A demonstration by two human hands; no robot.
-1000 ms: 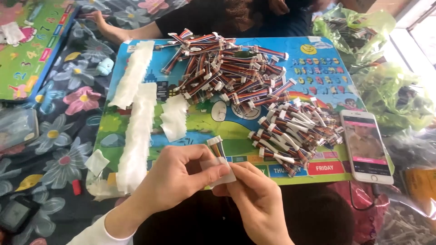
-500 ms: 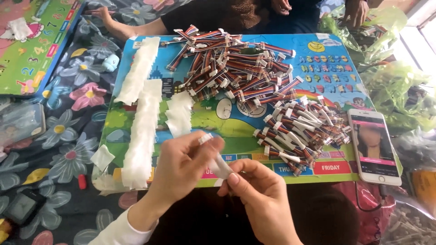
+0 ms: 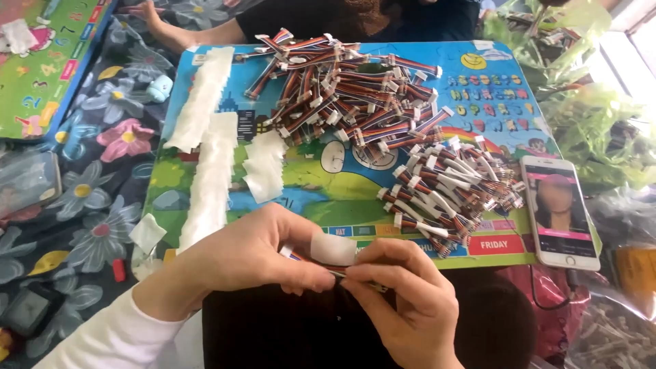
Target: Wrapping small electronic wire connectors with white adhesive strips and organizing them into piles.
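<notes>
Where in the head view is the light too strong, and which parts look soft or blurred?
Head view: daylight blows out the top right corner beside the green plastic bags; the phone screen stays readable; both hands, left hand and right hand, look slightly soft; the cable pile stays fairly sharp.

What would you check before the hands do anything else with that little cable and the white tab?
1. Both hands on the cable: left hand and right hand pinch the small cable. Ok.
2. White tab at the cable: sits on it between the fingertips. Ok.
3. Tab fully wrapped and stuck: cannot tell, fingers cover it.
4. More tabs to hand: white strips lie on the board. Ok.
5. Cable piles within reach: loose pile and wrapped pile on the board. Ok.
</notes>
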